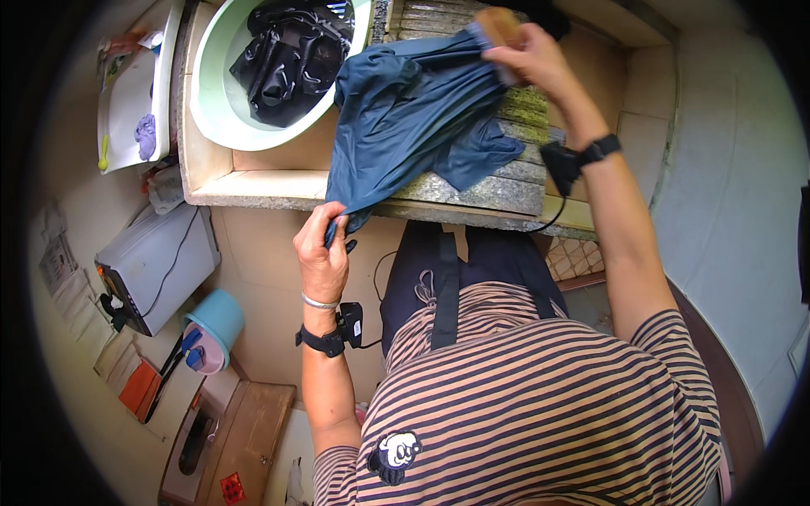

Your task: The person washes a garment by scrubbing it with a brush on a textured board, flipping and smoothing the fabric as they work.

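A dark blue cloth garment (405,120) is spread over a ridged stone washboard (481,193). My left hand (321,250) pinches the garment's lower left corner, just past the basin's front edge. In my right hand (538,60) is a scrubbing brush with a brown wooden back (498,28); it is somewhat blurred and lies against the garment's upper right part, bristles towards the cloth. To the left of the cloth, a pale green plastic tub (212,120) holds dark wet clothing (291,69) in water.
The sink's raised rim (266,197) runs along the front. At the left stand a white tray (123,126) with a purple cloth (145,136), a grey-white box-shaped appliance (161,269) and a blue bucket (221,316). A cable (557,218) hangs from my right wrist device over the front edge.
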Demonstrator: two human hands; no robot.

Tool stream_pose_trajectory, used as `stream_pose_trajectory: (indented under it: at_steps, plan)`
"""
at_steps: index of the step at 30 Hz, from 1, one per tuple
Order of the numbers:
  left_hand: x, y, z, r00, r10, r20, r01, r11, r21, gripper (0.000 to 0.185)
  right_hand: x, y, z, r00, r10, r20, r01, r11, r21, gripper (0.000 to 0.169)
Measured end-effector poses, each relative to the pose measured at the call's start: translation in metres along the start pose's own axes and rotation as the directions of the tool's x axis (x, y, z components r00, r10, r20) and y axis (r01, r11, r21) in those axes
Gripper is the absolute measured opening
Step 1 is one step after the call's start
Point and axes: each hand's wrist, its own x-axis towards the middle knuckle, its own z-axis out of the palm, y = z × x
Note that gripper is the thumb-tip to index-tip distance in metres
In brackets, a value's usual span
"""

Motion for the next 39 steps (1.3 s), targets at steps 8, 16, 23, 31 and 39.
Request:
stream_pose_trajectory:
  at_steps: [8, 16, 23, 31, 39]
  plan:
    - [0.021, 0.018, 0.075, 0.884, 0.158, 0.441, -0.119, 0.986, -0.115, 0.012, -0.078, 0.072, -0.109, 0.938, 0.106, -0.331, -0.163, 0.976, -0.147, 0.064]
    - [0.004, -0.021, 0.068, 0.776, -0.124, 0.619, -0.100, 0.944, 0.314, 0.010, -0.159, -0.007, 0.079, 0.808, -0.404, 0.429, 0.507, 0.848, -0.157, 0.072]
    - [0.006, -0.040, 0.043, 0.840, -0.187, 0.509, -0.005, 0.936, 0.353, 0.006, -0.019, 0.140, -0.055, 0.906, -0.422, 0.030, 0.313, 0.620, -0.719, 0.047]
    - [0.003, -0.050, 0.063, 0.791, -0.326, 0.517, 0.165, 0.928, 0.333, 0.006, -0.128, 0.006, 0.075, 0.816, -0.366, 0.448, 0.515, 0.812, -0.274, 0.055]
    - [0.010, -0.041, 0.070, 0.841, -0.291, 0.457, 0.141, 0.932, 0.334, 0.014, -0.003, 0.095, -0.011, 0.901, -0.427, 0.072, 0.345, 0.609, -0.714, 0.054]
